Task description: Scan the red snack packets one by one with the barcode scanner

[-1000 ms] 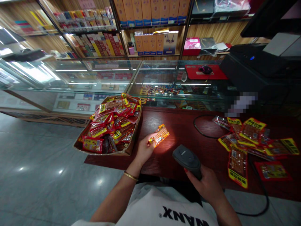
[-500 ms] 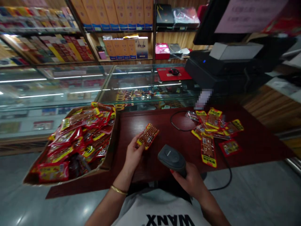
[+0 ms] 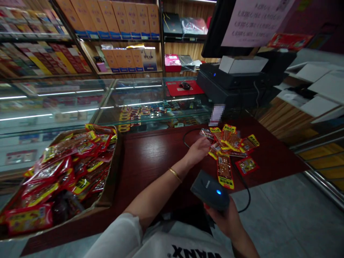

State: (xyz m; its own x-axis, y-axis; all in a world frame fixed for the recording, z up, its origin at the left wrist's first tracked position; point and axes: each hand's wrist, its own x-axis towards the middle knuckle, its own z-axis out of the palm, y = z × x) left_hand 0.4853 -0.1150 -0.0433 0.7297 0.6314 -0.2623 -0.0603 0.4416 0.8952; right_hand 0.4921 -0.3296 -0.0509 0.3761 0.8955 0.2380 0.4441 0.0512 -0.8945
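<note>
My right hand (image 3: 227, 218) is wrapped round the handle of a dark grey barcode scanner (image 3: 209, 191), and a blue light glows on its top. My left hand (image 3: 199, 149), with a gold bangle on the wrist, reaches across to the left edge of a loose pile of snack packets (image 3: 229, 138). Its fingertips are blurred against the packets, so whether it still holds one is unclear. The packets are red and yellow with clear windows over brown strips. One packet (image 3: 225, 168) lies at the pile's near side, and a smaller red one (image 3: 246, 165) lies to its right.
An open cardboard box (image 3: 114, 179) full of similar packets stands at the left of the dark red table (image 3: 145, 148). The scanner's black cable (image 3: 247, 190) loops at the right. Behind are a glass display counter (image 3: 107, 94), a mouse (image 3: 185, 85) and a monitor (image 3: 212, 32).
My left hand has swung right, from mid-table to the pile, and the packet it held is no longer plainly visible in it. The scanner's blue light now shows. The view has turned right.
</note>
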